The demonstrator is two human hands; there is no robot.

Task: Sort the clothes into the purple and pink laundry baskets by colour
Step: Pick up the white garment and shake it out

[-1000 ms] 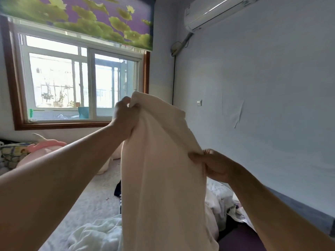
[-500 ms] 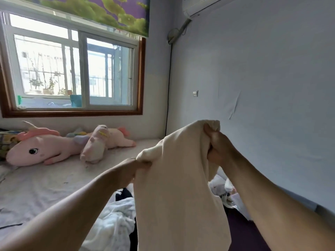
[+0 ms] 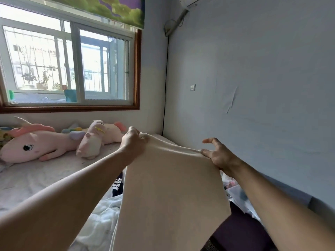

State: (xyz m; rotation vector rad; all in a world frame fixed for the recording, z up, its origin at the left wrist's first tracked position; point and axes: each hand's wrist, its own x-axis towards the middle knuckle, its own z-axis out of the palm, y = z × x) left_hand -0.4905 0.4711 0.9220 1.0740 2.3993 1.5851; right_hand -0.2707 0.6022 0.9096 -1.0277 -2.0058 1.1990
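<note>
At centre frame, a cream garment (image 3: 170,187) hung stretched between both hands. The left hand (image 3: 133,144) gripped its 11 o'clock corner; the right hand (image 3: 217,153) pinched its 1 o'clock corner, remaining fingers spread, probably to check colour. A purple basket (image 3: 241,232) sat at 5 o'clock.

The cream garment (image 3: 172,187) is matt, finely knitted cloth, stretched smooth. The pink unicorn (image 3: 36,145) looks soft, plushy fabric. The window frame (image 3: 137,69) is glossy brown wood, and the wall (image 3: 262,87) is matt with peeling paper.
</note>
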